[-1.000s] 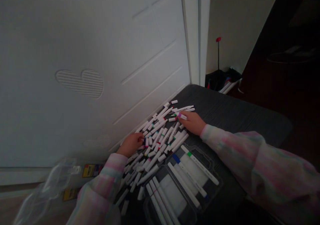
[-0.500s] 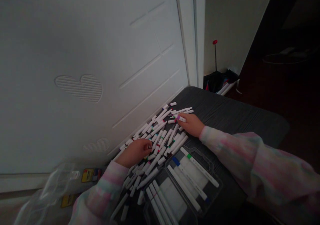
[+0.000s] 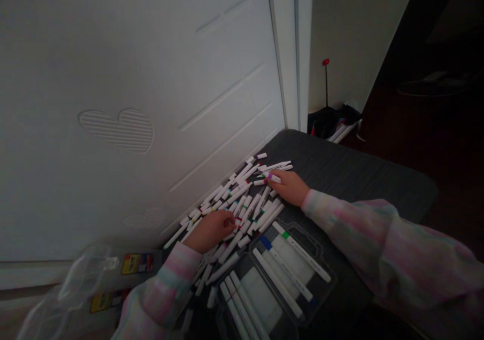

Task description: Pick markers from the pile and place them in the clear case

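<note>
White markers with coloured bands lie in a loose pile (image 3: 242,185) on a dark grey padded surface (image 3: 340,171). In my right hand (image 3: 291,188), at the pile's far right side, is a marker with a purple band (image 3: 274,178), pinched between thumb and fingers. My left hand (image 3: 212,230) is over the near left part of the pile, its fingers curled together beside the markers. Whatever those fingertips hold, if anything, is hidden. Below the hands is a clear plastic case (image 3: 328,268), with several markers lying in its compartments.
At the lower left stands a clear plastic lid or box (image 3: 81,279) with yellow labels. A white panel (image 3: 132,43) with embossed hearts rises along the pile's left side. Beyond the padded surface, a dark bag-like heap (image 3: 328,120) sits on the floor by the wall.
My left hand has shifted right across the pile, its fingers still curled. My right hand keeps the purple-banded marker in nearly the same place.
</note>
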`<state>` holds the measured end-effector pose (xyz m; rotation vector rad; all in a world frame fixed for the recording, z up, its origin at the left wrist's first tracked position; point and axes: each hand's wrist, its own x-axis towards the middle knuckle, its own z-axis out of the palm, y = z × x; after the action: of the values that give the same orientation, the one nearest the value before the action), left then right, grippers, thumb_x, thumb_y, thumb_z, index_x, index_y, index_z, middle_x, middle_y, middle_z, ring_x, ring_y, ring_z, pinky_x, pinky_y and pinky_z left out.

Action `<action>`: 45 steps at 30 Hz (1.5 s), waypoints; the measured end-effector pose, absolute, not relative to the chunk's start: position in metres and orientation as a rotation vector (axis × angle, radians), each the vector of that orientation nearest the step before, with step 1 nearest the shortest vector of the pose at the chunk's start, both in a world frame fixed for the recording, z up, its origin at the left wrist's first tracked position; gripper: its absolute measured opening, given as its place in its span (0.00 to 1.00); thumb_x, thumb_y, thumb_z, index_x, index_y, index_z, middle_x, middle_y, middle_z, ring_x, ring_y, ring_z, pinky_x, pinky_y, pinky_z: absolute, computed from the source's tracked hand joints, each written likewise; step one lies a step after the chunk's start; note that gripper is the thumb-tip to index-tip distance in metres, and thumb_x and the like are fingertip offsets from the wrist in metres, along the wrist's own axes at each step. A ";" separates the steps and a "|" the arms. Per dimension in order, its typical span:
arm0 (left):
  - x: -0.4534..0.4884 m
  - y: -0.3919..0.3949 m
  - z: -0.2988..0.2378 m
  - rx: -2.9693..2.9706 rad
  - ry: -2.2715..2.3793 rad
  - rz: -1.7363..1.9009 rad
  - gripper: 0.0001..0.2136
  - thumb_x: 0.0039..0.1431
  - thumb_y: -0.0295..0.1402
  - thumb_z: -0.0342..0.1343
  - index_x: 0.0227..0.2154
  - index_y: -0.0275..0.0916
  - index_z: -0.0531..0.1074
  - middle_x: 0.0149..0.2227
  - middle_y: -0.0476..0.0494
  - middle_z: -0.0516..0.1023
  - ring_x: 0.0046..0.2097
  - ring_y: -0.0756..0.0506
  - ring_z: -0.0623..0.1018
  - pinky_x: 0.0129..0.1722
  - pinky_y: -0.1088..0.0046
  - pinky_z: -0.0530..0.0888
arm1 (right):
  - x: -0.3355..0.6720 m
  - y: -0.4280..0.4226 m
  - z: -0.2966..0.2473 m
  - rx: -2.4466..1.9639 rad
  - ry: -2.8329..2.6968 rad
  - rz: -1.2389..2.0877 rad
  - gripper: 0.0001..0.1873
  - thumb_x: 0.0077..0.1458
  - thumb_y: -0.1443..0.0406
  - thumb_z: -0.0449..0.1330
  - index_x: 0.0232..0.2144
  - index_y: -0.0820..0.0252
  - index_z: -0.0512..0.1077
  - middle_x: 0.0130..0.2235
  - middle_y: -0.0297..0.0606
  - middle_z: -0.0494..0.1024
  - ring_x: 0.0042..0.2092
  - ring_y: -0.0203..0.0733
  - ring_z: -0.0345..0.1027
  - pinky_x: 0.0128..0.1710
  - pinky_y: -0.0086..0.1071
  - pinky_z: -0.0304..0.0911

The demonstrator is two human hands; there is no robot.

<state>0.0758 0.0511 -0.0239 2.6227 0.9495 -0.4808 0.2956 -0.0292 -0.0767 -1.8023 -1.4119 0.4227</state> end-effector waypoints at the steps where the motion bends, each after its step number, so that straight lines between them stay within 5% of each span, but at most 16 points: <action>1: 0.076 0.051 -0.024 2.623 0.955 -0.479 0.07 0.50 0.33 0.47 0.25 0.37 0.69 0.25 0.49 0.70 0.29 0.50 0.68 0.28 0.76 0.60 | 0.296 -0.029 -0.077 -1.802 -1.414 0.420 0.11 0.53 0.63 0.49 0.32 0.60 0.71 0.31 0.36 0.76 0.34 0.37 0.67 0.32 0.26 0.55; 45: 0.078 0.052 -0.030 2.630 1.010 -0.535 0.11 0.51 0.36 0.46 0.22 0.36 0.69 0.23 0.48 0.71 0.27 0.49 0.69 0.26 0.75 0.58 | 0.297 -0.029 -0.079 -1.788 -1.408 0.397 0.11 0.53 0.63 0.48 0.30 0.60 0.70 0.30 0.36 0.75 0.33 0.36 0.67 0.31 0.25 0.55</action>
<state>0.0777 0.0522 -0.0295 2.6304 1.0096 -0.5351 0.2970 -0.0291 -0.0785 -1.7880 -1.4082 0.3968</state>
